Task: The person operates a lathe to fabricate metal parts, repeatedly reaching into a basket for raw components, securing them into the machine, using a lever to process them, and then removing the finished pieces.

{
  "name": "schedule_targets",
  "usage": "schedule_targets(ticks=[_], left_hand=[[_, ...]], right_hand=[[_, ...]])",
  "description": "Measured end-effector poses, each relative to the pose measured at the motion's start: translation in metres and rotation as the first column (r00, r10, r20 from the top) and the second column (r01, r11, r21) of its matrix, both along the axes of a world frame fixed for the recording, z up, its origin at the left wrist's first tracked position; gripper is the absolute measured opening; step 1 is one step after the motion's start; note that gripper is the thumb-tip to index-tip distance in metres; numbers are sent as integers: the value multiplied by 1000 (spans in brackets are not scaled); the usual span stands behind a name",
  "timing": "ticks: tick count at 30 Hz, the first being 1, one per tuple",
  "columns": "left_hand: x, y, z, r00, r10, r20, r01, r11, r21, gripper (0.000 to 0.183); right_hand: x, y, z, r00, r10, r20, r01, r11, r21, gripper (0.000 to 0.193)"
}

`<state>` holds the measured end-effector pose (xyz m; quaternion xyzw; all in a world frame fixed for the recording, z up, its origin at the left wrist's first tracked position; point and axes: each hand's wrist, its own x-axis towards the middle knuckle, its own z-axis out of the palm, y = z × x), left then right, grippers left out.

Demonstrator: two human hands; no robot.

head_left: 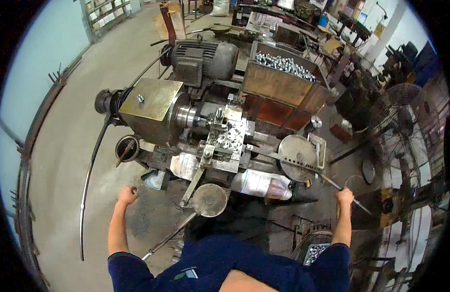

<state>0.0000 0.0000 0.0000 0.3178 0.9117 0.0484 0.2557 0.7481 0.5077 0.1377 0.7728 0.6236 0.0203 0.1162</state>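
Observation:
My right hand (pixel 345 196) is wrapped round a long metal lever (pixel 332 182) that slants out from the right side of a small lathe. Out to the left, away from the machine, my left hand (pixel 127 195) is closed with a small grey metal piece (pixel 135 191) at its fingertips. Metal chips cover the lathe's cross slide (pixel 228 138). Facing the slide is the spindle chuck (pixel 186 117), with a dark tool or workpiece at its nose. One small shiny fitting (pixel 140 98) lies on the brass-coloured headstock cover (pixel 154 97).
Behind the slide stands a deep metal bin (pixel 278 85) heaped with shiny fittings. An electric motor (pixel 205 59) sits at the back. A round-disc lever (pixel 210 200) juts toward me. A caged fan (pixel 400 114) stands at right, and a basket of parts (pixel 316 253) is low beside my right arm.

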Motion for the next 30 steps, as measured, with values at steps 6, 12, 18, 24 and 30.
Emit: schedule_targets(ticks=[6, 12, 18, 24, 30], left_hand=[[6, -27, -22, 958, 164, 234, -162, 986, -26, 45], [36, -24, -16, 938, 181, 294, -191, 982, 3, 43], [38, 11, -29, 894, 148, 423, -243, 954, 178, 40], [21, 40, -20, 947, 72, 313, -171, 937, 303, 39], [18, 61, 8, 985, 169, 46, -175, 941, 290, 44]], right_hand=[[55, -105, -62, 989, 120, -83, -102, 975, 195, 27], [-25, -207, -37, 922, 136, -363, -63, 977, 206, 31], [-40, -228, -29, 906, 96, -413, -32, 987, 160, 32], [-47, -222, -22, 943, 96, -320, -70, 993, 92, 31], [-18, -172, -24, 990, 21, -138, -24, 1000, -19, 30]])
